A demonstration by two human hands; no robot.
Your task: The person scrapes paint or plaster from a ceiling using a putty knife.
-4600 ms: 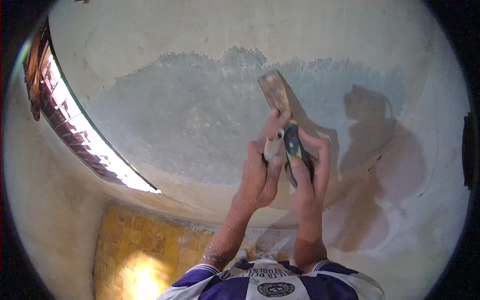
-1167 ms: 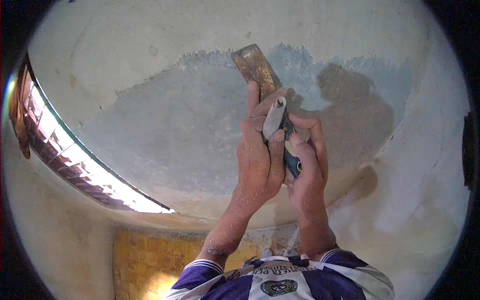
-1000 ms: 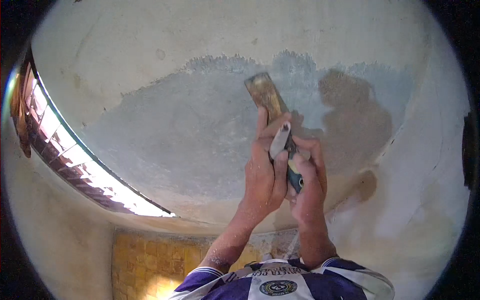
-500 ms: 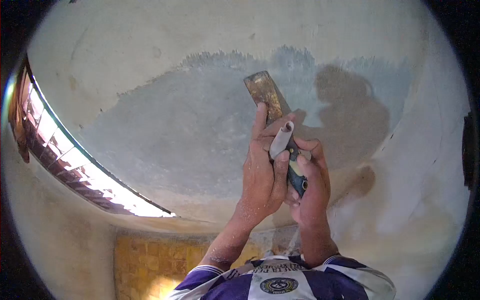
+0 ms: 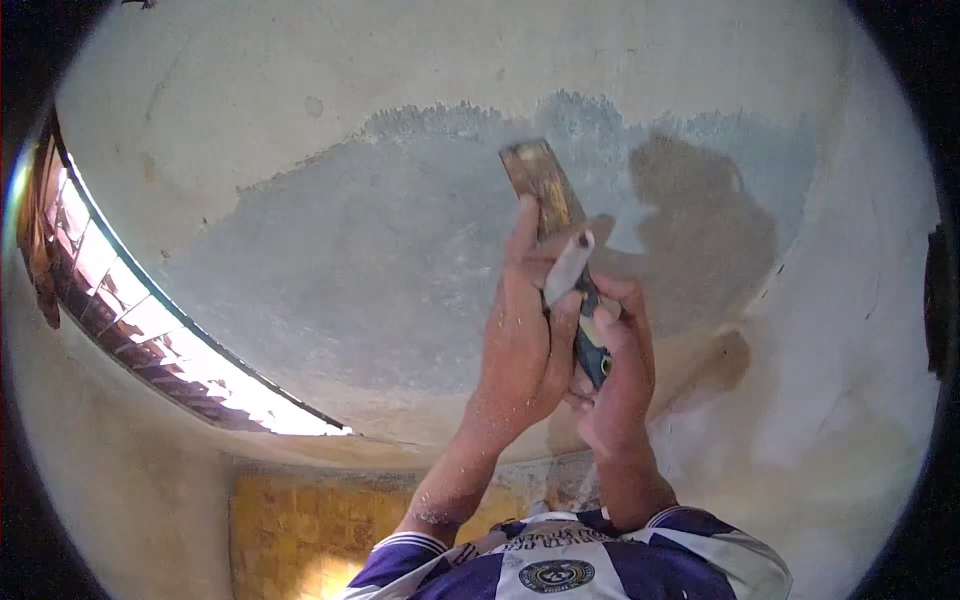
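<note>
Low on the scraper [image 5: 548,188], the right hand [image 5: 624,368] clasps the handle [image 5: 592,358]; left of that handle, the left hand [image 5: 518,340] holds a white roll [image 5: 570,268], one finger against the blade. Beyond both grips, the scraper's long axis slants up-left over the grey patch [image 5: 390,250].

Lettering [image 5: 545,541] on the shirt [image 5: 655,568] is illegible; badge [image 5: 556,576] likewise.

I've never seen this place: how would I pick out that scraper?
Find the large grey patch on the wall. Near its middle, the left hand and right hand meet at the scraper. Its broad, stained blade and dark handle set it apart from the slim white roll that the left hand also holds.
</note>
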